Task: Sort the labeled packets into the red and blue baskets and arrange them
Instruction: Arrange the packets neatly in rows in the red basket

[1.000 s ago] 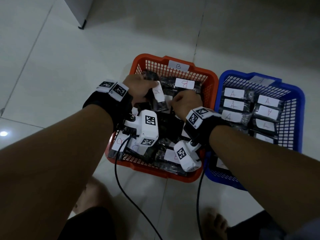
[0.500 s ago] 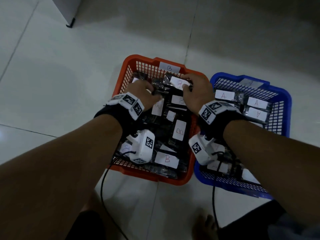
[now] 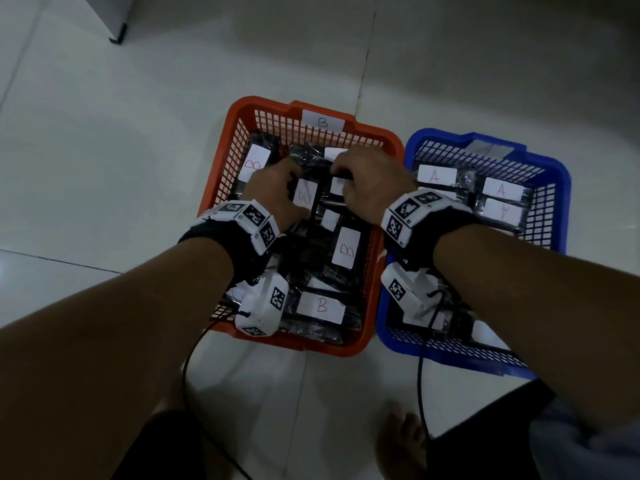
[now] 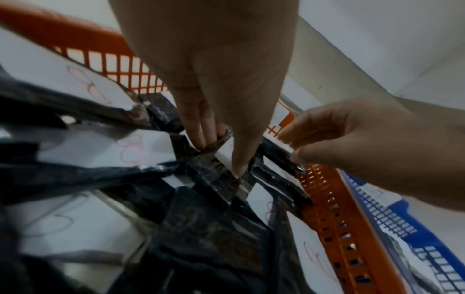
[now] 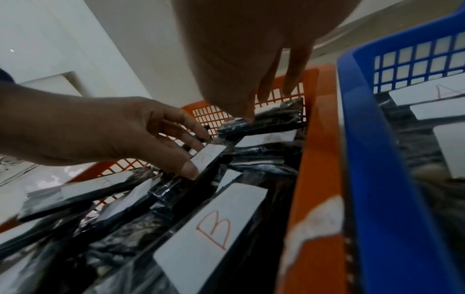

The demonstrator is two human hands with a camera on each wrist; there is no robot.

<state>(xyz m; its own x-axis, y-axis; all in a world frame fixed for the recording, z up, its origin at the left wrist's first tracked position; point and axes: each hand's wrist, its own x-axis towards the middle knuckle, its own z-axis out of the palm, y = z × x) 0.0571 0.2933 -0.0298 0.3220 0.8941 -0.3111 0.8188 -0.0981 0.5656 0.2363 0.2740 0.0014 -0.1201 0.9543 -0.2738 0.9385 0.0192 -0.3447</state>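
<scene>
The red basket (image 3: 304, 342) holds several black packets with white B labels (image 3: 346, 251). Beside it on the right, the blue basket (image 3: 440, 135) holds packets labelled A (image 3: 436, 174). Both hands are low in the far half of the red basket. My left hand (image 3: 289, 188) (image 4: 221, 157) pinches a black B packet (image 5: 208, 155) between thumb and fingers. Just right of it, my right hand (image 3: 341, 174) (image 5: 261, 105) grips the end of another black packet (image 5: 254, 123) near the far wall. The packets under the hands are partly hidden.
A white B tag (image 3: 322, 121) sits on the red basket's far wall. The baskets touch side by side on a pale tiled floor (image 3: 138, 168). A furniture corner (image 3: 117, 32) stands far left. My bare foot (image 3: 401, 434) and two cables lie near the front.
Both hands moved from the middle of the red basket toward its far wall. The packet my left hand held raised now lies low among the others.
</scene>
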